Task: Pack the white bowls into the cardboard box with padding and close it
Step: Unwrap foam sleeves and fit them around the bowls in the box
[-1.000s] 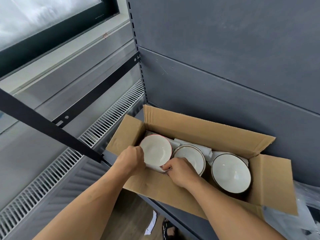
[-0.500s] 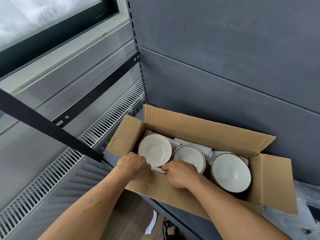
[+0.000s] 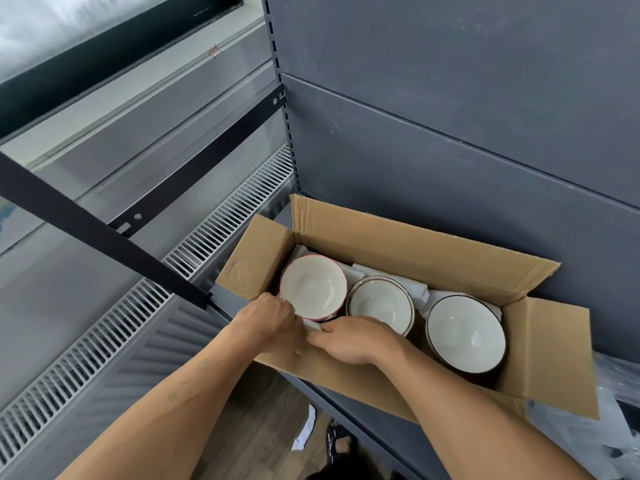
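An open cardboard box (image 3: 398, 237) stands on a dark shelf with three white bowls in a row inside. The red-rimmed bowl (image 3: 313, 287) is at the left end, a brown-rimmed bowl (image 3: 380, 304) in the middle, a dark-rimmed bowl (image 3: 465, 336) at the right. White padding (image 3: 391, 277) shows behind the bowls. My left hand (image 3: 268, 322) and my right hand (image 3: 349, 339) sit together at the box's near wall, just in front of the red-rimmed bowl. Both pinch a white strip of padding (image 3: 313, 326) between them; the fingertips are partly hidden.
The grey back panel (image 3: 450, 133) of the shelf rises right behind the box. A black metal bar (image 3: 104, 233) crosses at the left above a floor vent grille (image 3: 104, 330). Crumpled clear plastic (image 3: 620, 410) lies right of the box. A sandalled foot (image 3: 337, 445) shows on the wooden floor.
Both hands have slid back from the red-rimmed bowl toward the box's near wall and closer together. The red-rimmed bowl now sits lower and flatter in the box.
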A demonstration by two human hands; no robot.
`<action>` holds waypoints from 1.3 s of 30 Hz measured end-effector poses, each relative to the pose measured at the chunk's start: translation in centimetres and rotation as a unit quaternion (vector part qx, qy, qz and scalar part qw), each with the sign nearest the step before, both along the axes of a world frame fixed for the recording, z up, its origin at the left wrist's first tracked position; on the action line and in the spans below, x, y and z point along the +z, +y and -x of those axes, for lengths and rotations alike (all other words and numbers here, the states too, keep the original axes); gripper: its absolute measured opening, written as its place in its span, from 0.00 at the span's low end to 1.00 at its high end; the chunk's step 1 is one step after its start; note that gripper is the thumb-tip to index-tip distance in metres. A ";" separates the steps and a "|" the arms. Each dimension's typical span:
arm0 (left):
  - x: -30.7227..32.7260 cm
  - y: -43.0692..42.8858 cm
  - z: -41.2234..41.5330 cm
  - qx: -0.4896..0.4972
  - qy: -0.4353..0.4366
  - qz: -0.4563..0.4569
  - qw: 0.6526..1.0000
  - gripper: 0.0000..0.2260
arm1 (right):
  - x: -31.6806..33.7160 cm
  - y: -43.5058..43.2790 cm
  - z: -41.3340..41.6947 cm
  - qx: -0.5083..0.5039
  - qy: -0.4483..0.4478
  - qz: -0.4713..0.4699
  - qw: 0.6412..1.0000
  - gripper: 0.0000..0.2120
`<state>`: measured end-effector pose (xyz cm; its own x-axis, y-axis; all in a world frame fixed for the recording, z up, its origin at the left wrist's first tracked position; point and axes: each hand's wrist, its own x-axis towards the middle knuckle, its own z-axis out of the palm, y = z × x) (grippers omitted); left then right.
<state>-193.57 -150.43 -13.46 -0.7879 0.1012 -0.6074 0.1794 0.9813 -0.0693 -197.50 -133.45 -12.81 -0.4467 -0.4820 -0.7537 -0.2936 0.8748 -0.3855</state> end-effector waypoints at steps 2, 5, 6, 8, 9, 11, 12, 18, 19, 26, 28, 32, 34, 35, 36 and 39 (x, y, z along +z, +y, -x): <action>0.0 0.2 0.3 -0.011 -0.016 -0.003 1.000 0.17 | -0.2 -0.7 0.2 -0.002 -0.003 -0.018 1.000 0.40; -0.4 0.2 0.5 -0.013 -0.045 -0.010 0.999 0.15 | -0.5 -1.4 0.3 -0.013 -0.028 -0.009 0.999 0.44; -0.6 0.1 0.6 -0.014 -0.054 -0.006 0.998 0.16 | -0.5 -1.6 0.4 -0.019 -0.039 0.005 0.999 0.40; -1.0 0.0 0.8 -0.003 -0.054 0.013 0.998 0.16 | -0.2 -1.6 0.6 -0.023 -0.064 0.027 0.997 0.28; -1.1 0.0 0.9 0.005 -0.056 0.023 0.998 0.15 | 0.0 -1.6 0.7 -0.024 -0.072 0.031 0.997 0.25; -1.1 0.0 1.1 0.019 -0.083 0.013 0.996 0.17 | 0.0 -1.6 0.7 -0.036 -0.092 0.027 0.995 0.23; -1.0 0.1 1.2 0.025 -0.099 -0.002 0.995 0.19 | -0.1 -1.5 0.7 -0.049 -0.106 0.021 0.993 0.22; -0.4 0.7 1.4 0.036 -0.156 0.007 0.987 0.21 | 0.3 -1.6 0.3 -0.123 -0.150 0.021 0.981 0.22; -0.5 0.9 1.5 0.061 -0.168 0.008 0.984 0.22 | 0.3 -1.7 0.3 -0.115 -0.128 0.011 0.985 0.22; -0.2 1.2 1.2 0.058 -0.147 0.028 0.987 0.21 | -0.7 -0.7 -0.4 -0.101 -0.062 0.028 0.993 0.16; 0.1 1.6 0.8 0.033 -0.108 0.034 0.993 0.18 | -1.6 -0.4 -0.9 -0.138 -0.014 0.035 0.990 0.12; 0.6 2.1 0.5 0.048 -0.090 0.033 0.994 0.17 | -1.5 -0.2 -1.0 -0.130 -0.017 0.024 0.991 0.11; 0.5 2.2 0.8 0.056 -0.081 0.038 0.994 0.17 | -1.3 -0.3 -0.7 -0.104 -0.036 0.011 0.994 0.17; 0.6 2.4 0.8 0.067 -0.067 0.041 0.995 0.17 | -1.3 -0.2 -0.6 -0.104 -0.037 0.016 0.994 0.19; 0.5 2.5 0.7 0.079 -0.045 0.044 0.995 0.17 | -1.2 0.1 -0.7 -0.108 -0.032 0.026 0.993 0.19; 0.3 2.5 0.3 0.174 0.035 0.032 0.984 0.18 | -0.8 1.4 -1.2 -0.130 -0.006 0.084 0.988 0.15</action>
